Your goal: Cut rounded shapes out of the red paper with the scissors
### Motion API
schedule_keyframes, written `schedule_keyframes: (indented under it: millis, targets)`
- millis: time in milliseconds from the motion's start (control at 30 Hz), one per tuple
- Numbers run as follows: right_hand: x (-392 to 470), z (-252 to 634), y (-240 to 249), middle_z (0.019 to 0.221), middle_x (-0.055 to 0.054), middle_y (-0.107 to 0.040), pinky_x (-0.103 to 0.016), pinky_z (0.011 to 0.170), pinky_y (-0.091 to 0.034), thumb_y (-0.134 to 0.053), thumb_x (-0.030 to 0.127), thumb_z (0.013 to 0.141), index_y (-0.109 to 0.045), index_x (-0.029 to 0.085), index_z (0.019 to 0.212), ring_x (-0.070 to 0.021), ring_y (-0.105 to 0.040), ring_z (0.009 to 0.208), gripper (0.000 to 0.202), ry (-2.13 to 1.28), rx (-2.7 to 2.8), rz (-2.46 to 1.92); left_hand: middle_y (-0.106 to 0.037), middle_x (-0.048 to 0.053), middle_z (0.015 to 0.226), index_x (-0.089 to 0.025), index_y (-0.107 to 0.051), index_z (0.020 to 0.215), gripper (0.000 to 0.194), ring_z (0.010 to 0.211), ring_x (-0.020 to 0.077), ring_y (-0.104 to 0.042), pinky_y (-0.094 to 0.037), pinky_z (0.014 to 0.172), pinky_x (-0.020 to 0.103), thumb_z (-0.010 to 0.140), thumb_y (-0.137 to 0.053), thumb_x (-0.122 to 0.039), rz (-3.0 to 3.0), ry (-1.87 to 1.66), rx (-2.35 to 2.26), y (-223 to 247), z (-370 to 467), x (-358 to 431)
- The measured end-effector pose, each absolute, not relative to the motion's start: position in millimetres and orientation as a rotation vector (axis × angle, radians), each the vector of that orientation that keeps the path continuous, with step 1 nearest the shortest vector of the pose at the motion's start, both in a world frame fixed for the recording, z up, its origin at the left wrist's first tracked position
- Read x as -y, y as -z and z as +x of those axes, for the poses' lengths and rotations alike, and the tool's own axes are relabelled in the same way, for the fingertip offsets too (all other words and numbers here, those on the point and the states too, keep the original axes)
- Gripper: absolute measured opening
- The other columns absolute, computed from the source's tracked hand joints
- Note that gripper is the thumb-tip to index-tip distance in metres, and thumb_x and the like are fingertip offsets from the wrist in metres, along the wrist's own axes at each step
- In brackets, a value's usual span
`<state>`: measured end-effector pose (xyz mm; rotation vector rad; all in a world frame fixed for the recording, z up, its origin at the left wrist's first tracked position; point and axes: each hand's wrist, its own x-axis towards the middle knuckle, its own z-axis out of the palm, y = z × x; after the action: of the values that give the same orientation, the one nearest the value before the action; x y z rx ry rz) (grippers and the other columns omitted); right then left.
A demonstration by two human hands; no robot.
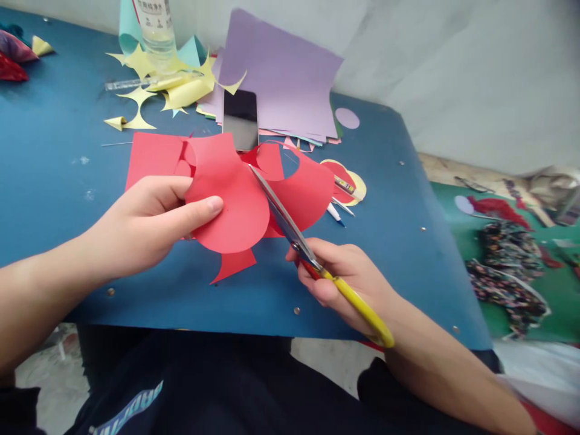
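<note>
My left hand (149, 223) pinches a sheet of red paper (226, 211), thumb on top, with a rounded edge cut into it. In my right hand (339, 278) is a pair of scissors (290, 226) with yellow and red handles. Their blades point up and left, lying along the curved cut between the rounded part and the rest of the red sheet. A pointed strip of red paper (236, 264) hangs below the rounded part. More red paper lies flat behind my left hand.
A phone (240, 118) lies against stacked purple paper (281, 78). Yellow paper scraps (190, 90) surround a water bottle (156, 30). Pens (336, 214) and red and yellow paper circles (357, 184) lie to the right. Patterned cloth (507, 278) sits on a green surface beyond the blue table (385, 151).
</note>
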<state>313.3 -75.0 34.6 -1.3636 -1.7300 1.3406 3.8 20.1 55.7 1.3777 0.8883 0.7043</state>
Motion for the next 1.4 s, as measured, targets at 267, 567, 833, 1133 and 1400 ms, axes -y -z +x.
schedule_keyframes:
  millis: [267, 567, 833, 1133, 1400]
  targets:
    - [75.2, 312.3, -36.7, 0.064, 0.003, -0.058, -0.029, 0.047, -0.036, -0.068, 0.099, 0.091, -0.069, 0.02, 0.105, -0.0133, -0.045, 0.051, 0.08, -1.372, 1.706, -1.376, -0.083, 0.001, 0.086, -0.019, -0.085, 0.087, 0.028, 0.078, 0.0123, -0.072, -0.061, 0.067, 0.017, 0.104, -0.082, -0.04, 1.372, -0.713, -0.892, -58.2, 4.2, -19.1]
    - [76.6, 314.7, -34.3, 0.064, 0.003, -0.059, -0.027, 0.045, -0.036, -0.07, 0.097, 0.092, -0.07, 0.02, 0.107, -0.0127, -0.045, 0.05, 0.079, -1.361, 1.706, -1.356, -0.088, 0.004, 0.094, -0.019, -0.088, 0.097, 0.021, 0.088, 0.02, -0.083, -0.067, 0.071, 0.024, 0.104, -0.082, -0.038, 1.313, -0.763, -0.889, -60.4, 5.2, -19.1]
    - [74.7, 315.2, -36.0, 0.065, 0.004, -0.062, -0.028, 0.047, -0.037, -0.063, 0.095, 0.099, -0.066, 0.02, 0.11, -0.0128, -0.05, 0.047, 0.076, -1.346, 1.794, -1.303, -0.086, 0.0, 0.09, -0.018, -0.086, 0.089, 0.025, 0.079, 0.0125, -0.076, -0.063, 0.067, 0.018, 0.106, -0.079, -0.035, 1.45, -0.77, -0.827, -62.9, 6.6, -20.6]
    - [74.3, 317.4, -32.8, 0.065, 0.004, -0.063, -0.028, 0.05, -0.038, -0.064, 0.088, 0.104, -0.067, 0.019, 0.112, -0.0127, -0.054, 0.05, 0.07, -1.267, 1.856, -1.236, -0.084, -0.005, 0.085, -0.019, -0.087, 0.089, 0.022, 0.075, 0.0092, -0.077, -0.058, 0.06, 0.013, 0.106, -0.075, -0.026, 1.514, -0.773, -0.776, -65.6, 7.4, -21.2]
    - [74.5, 318.0, -32.8, 0.065, 0.004, -0.059, -0.028, 0.05, -0.036, -0.061, 0.091, 0.103, -0.068, 0.019, 0.11, -0.0121, -0.048, 0.052, 0.073, -1.238, 1.867, -1.254, -0.088, 0.0, 0.093, -0.018, -0.088, 0.093, 0.023, 0.081, 0.0138, -0.08, -0.062, 0.065, 0.017, 0.107, -0.075, -0.03, 1.489, -0.756, -0.787, -65.2, 6.2, -21.5]
